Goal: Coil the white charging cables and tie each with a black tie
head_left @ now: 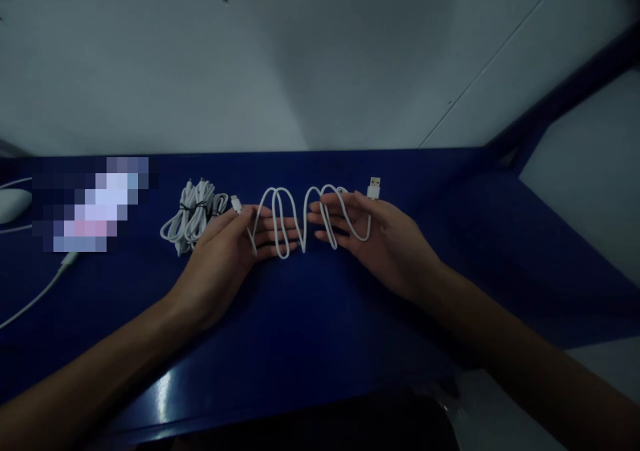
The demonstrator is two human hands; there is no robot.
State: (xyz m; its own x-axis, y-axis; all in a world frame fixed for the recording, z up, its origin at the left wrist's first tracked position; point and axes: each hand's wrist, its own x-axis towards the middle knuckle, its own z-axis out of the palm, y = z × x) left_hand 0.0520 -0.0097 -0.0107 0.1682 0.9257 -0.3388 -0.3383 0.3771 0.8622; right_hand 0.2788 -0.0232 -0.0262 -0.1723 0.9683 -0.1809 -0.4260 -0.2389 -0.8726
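A white USB cable (287, 221) lies in several loops on the blue table (310, 324), strung across the fingers of both hands. My left hand (235, 244) has its fingers stretched through the left loops, thumb beside the small plug end (236, 204). My right hand (373, 234) has its fingers stretched through the right loops, with the USB-A plug (373, 188) sticking up just behind it. The fingertips of the two hands nearly meet in the middle.
A bundle of tied white cables (193, 214) lies just left of my left hand. A blurred patch (93, 204), a white rounded object (13, 204) and a loose white cord (40, 291) sit at the far left. White walls stand behind the table.
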